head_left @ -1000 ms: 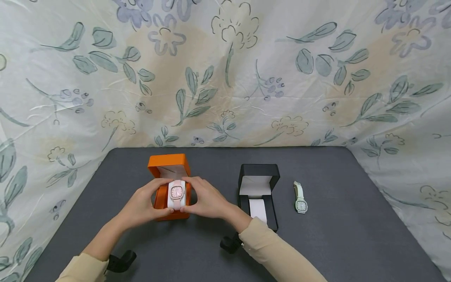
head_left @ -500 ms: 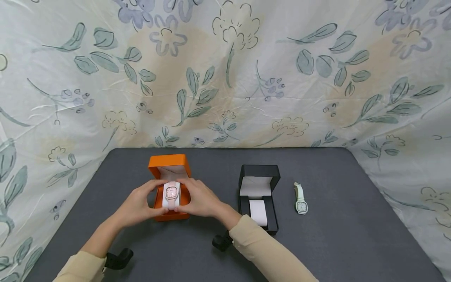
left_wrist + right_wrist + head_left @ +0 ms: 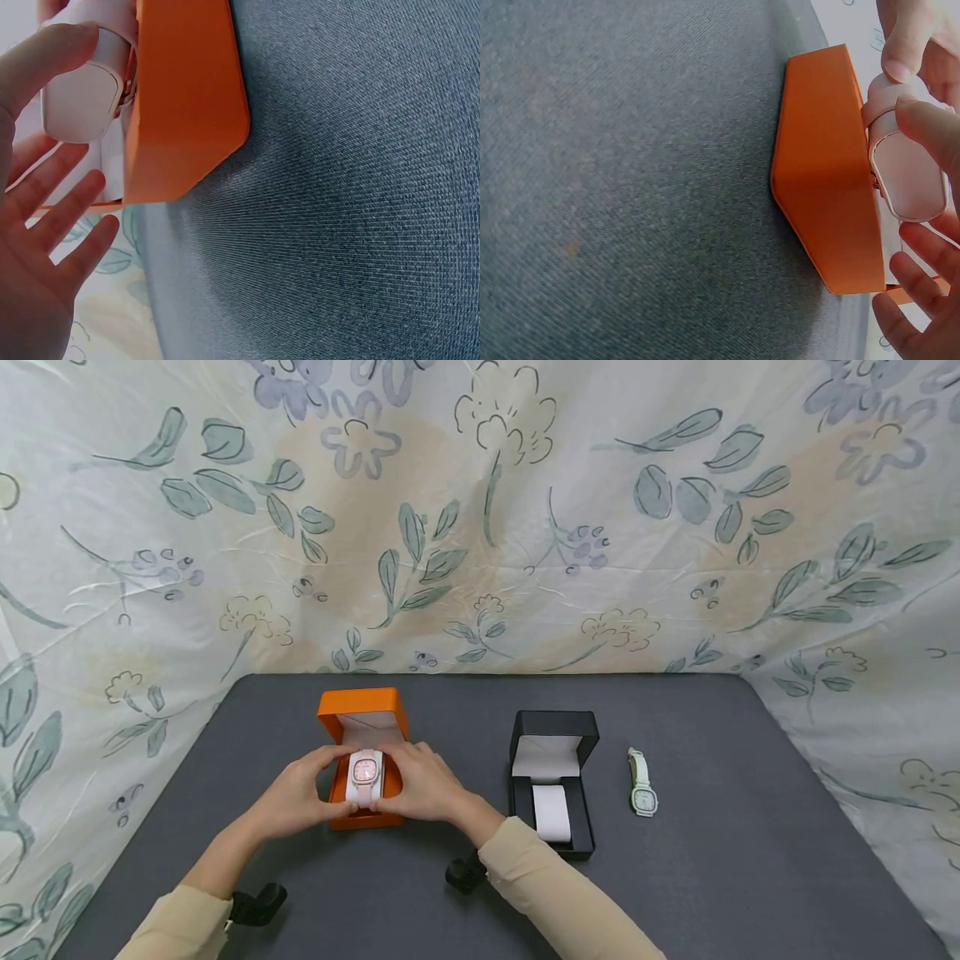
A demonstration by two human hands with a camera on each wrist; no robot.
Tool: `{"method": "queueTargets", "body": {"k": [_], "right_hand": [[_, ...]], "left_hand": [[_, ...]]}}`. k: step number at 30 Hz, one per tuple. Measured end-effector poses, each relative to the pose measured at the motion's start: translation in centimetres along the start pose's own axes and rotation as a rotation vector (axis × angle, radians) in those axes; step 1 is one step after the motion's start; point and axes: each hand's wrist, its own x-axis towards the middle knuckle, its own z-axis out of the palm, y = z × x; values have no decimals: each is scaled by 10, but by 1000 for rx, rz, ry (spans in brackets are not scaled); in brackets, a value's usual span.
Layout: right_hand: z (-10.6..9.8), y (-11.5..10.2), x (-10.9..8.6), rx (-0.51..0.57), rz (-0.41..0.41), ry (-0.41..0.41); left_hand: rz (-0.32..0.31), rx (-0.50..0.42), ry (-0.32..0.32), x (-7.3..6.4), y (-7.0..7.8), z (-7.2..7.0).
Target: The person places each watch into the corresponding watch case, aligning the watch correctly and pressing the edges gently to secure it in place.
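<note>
A watch with a pink strap and dial (image 3: 365, 770) is wrapped round a white cushion (image 3: 79, 103). Both hands hold this cushion at the mouth of an open orange watch box (image 3: 358, 702). The left hand (image 3: 303, 793) grips its left side, thumb near the front and forefinger at the back; the other left fingers are spread in the left wrist view. On the opposite side the right hand (image 3: 427, 783) pinches it the same way, thumb (image 3: 928, 129) on the strap. The strap's buckle is partly hidden by the box wall in the wrist views.
Right of the hands stands an open black watch box (image 3: 555, 723) with a bare white cushion (image 3: 552, 814) inside. Farther right a pale green watch (image 3: 642, 785) lies on the dark grey tabletop (image 3: 720, 860). Floral cloth (image 3: 525, 593) hangs behind and at the sides.
Both hands have shifted slightly left with the watch and cushion, which now sit centred over the orange box. The right forearm has moved left, uncovering more of the black box.
</note>
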Motion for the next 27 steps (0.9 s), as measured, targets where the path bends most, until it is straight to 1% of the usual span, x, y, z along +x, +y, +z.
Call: {"method": "queueTargets", "body": {"k": [3,9,13,21,27], "right_hand": [[2,-1,0,-33,21,-2],[5,-2,1,-103,49,-3],[7,-2,2,-142,63,-1],[8,-5,4,-191,91,-12],[7,-7,5,-220,115,-24]], "left_hand": [[-11,10,-15,1,-2,2],[-11,36,-31,4,-8,6],[-5,52,-28,7,-10,8],[33,83,-15,9,-11,9],[39,110,-6,11,-11,9]]}}
